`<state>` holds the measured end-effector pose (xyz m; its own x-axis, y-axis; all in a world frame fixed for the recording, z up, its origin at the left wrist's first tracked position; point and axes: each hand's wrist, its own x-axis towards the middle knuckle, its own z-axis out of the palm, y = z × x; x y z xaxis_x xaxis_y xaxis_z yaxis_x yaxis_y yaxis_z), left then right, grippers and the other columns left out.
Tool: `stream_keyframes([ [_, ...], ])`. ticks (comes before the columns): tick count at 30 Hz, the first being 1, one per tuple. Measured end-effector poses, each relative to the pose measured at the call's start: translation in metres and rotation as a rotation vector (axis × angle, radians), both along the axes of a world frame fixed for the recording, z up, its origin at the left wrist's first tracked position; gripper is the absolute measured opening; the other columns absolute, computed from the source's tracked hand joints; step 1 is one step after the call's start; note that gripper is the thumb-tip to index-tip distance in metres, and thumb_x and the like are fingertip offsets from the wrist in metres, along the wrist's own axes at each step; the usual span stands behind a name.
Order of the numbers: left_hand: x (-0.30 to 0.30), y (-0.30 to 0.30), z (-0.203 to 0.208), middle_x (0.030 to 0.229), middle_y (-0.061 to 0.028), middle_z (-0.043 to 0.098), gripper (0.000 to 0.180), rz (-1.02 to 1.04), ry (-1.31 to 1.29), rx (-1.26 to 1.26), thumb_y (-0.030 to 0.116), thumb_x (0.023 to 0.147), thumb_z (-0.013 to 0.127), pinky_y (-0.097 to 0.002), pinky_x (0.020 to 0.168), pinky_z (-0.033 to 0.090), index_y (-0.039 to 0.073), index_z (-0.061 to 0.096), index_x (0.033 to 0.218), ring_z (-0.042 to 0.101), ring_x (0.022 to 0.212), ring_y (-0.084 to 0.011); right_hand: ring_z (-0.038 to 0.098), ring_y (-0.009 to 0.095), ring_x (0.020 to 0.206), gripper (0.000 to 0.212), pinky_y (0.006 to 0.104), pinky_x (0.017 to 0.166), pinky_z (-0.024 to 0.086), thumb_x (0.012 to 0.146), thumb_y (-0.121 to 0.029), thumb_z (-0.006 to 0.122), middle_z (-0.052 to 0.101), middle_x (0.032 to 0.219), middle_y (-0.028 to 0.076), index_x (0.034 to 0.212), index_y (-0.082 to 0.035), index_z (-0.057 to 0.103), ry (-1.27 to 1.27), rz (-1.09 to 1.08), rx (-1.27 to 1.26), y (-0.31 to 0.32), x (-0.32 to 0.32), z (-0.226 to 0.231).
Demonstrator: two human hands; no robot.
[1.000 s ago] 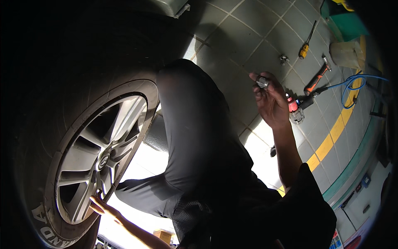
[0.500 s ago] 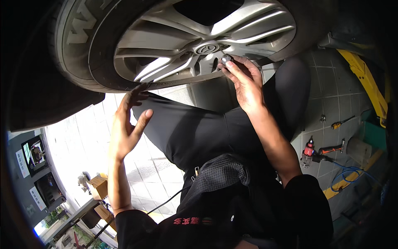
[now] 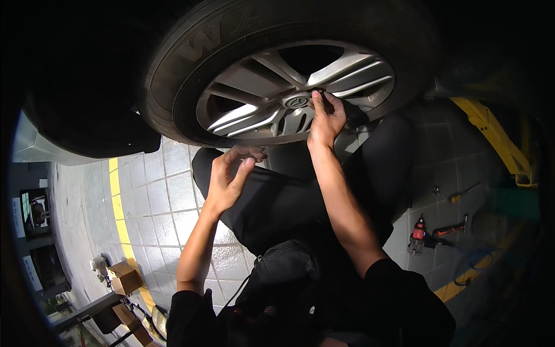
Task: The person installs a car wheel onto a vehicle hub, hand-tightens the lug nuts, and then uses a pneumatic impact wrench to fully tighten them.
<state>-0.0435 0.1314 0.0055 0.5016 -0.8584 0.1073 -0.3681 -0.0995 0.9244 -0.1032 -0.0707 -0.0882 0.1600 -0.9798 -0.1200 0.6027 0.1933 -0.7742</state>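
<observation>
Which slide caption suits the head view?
Right hand beside the center cap of an alloy wheel; left hand near the tire.

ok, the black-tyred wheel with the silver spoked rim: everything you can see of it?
The black-tyred, silver-rimmed wheel faces the person at the top of the view. Its rubber-looking tyre carries raised lettering; the metallic-looking, partly lit rim has broad spokes, dark openings and a round emblem cap at centre. The right hand overlaps the rim right of the cap, contact unclear; the left hand is by the tyre's lower edge.
</observation>
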Motion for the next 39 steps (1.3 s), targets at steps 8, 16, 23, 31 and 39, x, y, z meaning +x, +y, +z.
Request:
stream_keyframes([
  [8,0.001,-0.062,-0.065,0.079,-0.0101,0.065,0.029,0.039,-0.101,0.113,0.022,0.091,0.058,-0.027,0.069,0.048,-0.005,0.062,0.099,0.061,0.073,-0.0131,0.058,0.013,0.065,0.023,0.0246,0.061,0.05,0.088,-0.021,0.063,0.06,0.078,0.006,0.093,0.0,0.056,0.005,0.18,0.294,-0.002,-0.002,0.018],
  [16,0.02,-0.094,-0.086,0.066,-0.0058,0.062,0.038,0.104,0.114,-0.091,0.035,0.09,0.058,-0.0257,0.058,0.044,-0.002,0.064,0.087,0.053,0.059,-0.0095,0.053,0.017,0.067,0.036,0.0289,0.064,0.048,0.097,-0.034,0.04,0.06,0.083,0.009,0.089,-0.002,0.054,0.073,0.466,0.36,-0.016,-0.017,0.026],
  [23,0.015,-0.122,-0.12,0.073,-0.0113,0.064,0.044,0.115,0.237,-0.119,0.04,0.089,0.056,-0.0307,0.066,0.046,-0.003,0.065,0.097,0.058,0.068,-0.0159,0.052,0.018,0.063,0.036,0.0316,0.061,0.048,0.099,-0.032,0.036,0.057,0.077,0.008,0.092,-0.001,0.055,0.265,0.614,0.103,-0.028,-0.02,0.014],
  [31,0.004,-0.132,-0.092,0.085,-0.0051,0.066,0.042,-0.113,0.616,-0.32,0.039,0.093,0.051,-0.0232,0.079,0.045,-0.001,0.066,0.095,0.059,0.076,-0.01,0.034,0.011,0.055,0.037,0.0272,0.06,0.032,0.097,-0.033,0.026,0.038,0.06,-0.004,0.077,-0.009,0.047,0.138,0.692,0.296,-0.013,-0.02,0.036],
  [39,0.002,-0.138,-0.081,0.071,0.0011,0.058,0.042,-0.132,0.805,-0.227,0.046,0.09,0.051,-0.0223,0.078,0.04,0.006,0.063,0.08,0.05,0.069,-0.0074,0.028,0.012,0.053,0.043,0.0241,0.052,0.03,0.098,-0.042,0.026,0.035,0.059,-0.002,0.076,-0.009,0.041,-0.011,0.691,0.334,-0.013,-0.017,0.024],
])
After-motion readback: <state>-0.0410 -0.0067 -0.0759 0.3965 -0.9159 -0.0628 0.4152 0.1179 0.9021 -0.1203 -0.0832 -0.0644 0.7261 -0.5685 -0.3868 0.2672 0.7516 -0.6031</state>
